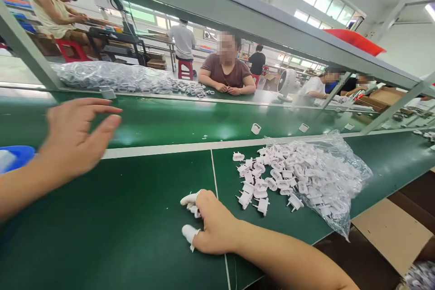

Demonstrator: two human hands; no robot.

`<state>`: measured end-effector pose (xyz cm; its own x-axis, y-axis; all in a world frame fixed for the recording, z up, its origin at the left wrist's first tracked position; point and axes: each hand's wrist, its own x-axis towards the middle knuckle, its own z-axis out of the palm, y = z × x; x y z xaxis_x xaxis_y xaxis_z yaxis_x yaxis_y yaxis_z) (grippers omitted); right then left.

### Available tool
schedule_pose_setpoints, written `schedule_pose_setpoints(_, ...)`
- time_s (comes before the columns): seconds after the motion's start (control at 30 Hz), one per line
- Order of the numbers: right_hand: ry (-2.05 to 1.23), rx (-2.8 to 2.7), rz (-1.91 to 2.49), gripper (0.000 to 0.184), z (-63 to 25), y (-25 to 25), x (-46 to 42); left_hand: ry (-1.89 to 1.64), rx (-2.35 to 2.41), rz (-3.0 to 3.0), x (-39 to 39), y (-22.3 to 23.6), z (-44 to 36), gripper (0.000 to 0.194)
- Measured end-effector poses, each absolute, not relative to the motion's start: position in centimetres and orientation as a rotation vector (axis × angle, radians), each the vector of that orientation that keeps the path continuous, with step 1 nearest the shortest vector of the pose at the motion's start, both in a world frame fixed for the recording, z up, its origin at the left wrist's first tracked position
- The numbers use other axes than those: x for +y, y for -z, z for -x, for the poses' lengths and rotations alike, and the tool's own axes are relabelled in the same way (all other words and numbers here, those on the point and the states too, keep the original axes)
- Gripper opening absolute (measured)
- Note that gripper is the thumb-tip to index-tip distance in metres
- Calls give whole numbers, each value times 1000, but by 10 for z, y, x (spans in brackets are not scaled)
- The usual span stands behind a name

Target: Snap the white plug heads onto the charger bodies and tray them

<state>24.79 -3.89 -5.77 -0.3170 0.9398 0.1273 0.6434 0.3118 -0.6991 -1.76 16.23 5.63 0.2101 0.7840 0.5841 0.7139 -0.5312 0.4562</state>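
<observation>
My left hand (76, 138) hovers over the green bench at the left, fingers spread, holding nothing. My right hand (209, 222) rests on the green mat (136, 217) near the front edge, fingers curled, with white finger cots on two fingertips. A small white plug part (194, 210) is pinched under those fingers. To its right lies a pile of white plug parts (272, 179), spilling from a clear plastic bag (335, 181).
A green conveyor belt (190, 120) runs across, carrying single white parts (255, 128). A blue bin (18, 154) sits at the far left. Across the belt a seated person (227, 72) works beside another bagged heap of parts (112, 77). A cardboard box (390, 235) stands at lower right.
</observation>
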Motion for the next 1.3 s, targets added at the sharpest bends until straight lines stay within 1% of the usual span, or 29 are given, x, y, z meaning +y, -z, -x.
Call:
schedule_pose_setpoints(0.07,-791,-2046,1298,57,-253,64,-41,-1200,1229,-2427,175,-48,-24,36)
schedule_pose_setpoints(0.13,-886,-1976,1270,55,-258,69,-41,-1077,1068,-2414,189,-36,-79,40)
schedule_pose_setpoints(0.2,-960,-1900,1327,49,-260,70,-37,-943,1024,-2377,202,-21,-142,40)
schedule_pose_setpoints(0.3,-945,-1873,1430,43,-262,69,-31,-760,1034,-2278,217,3,-233,36)
schedule_pose_setpoints(0.4,-890,-1931,1467,41,-264,66,-28,-638,1070,-2184,227,25,-307,44)
schedule_pose_setpoints(0.5,-851,-2113,1423,40,-266,65,-25,-595,1124,-2102,232,39,-355,50)
schedule_pose_setpoints(0.6,-831,-2290,1364,37,-267,68,-20,-612,1154,-2018,235,43,-376,43)
schedule_pose_setpoints(0.73,-797,-2258,1357,27,-268,73,-16,-697,1121,-1884,232,39,-365,35)
schedule_pose_setpoints(0.87,-842,-2016,1304,22,-272,68,-18,-784,1031,-1711,219,31,-309,33)
schedule_pose_setpoints(0.93,-865,-1821,1300,22,-276,61,-21,-833,1013,-1614,207,26,-267,37)
schedule_pose_setpoints(1.0,-885,-1555,1302,19,-282,54,-22,-878,1021,-1528,190,21,-220,47)
schedule_pose_setpoints(1.03,-938,-1415,1288,21,-285,51,-22,-896,1035,-1493,180,19,-196,51)
schedule_pose_setpoints(1.07,-1022,-1274,1265,28,-287,48,-21,-909,1053,-1464,168,17,-173,53)
schedule_pose_setpoints(1.13,-1231,-1038,1214,47,-289,41,-20,-921,1101,-1424,142,16,-132,55)
schedule_pose_setpoints(1.2,-1382,-886,1193,60,-288,35,-20,-907,1147,-1387,114,19,-98,59)
schedule_pose_setpoints(1.23,-1412,-836,1196,63,-287,33,-21,-883,1158,-1371,100,23,-84,62)
schedule_pose_setpoints(1.3,-1397,-767,1213,63,-284,28,-22,-801,1154,-1375,75,32,-63,66)
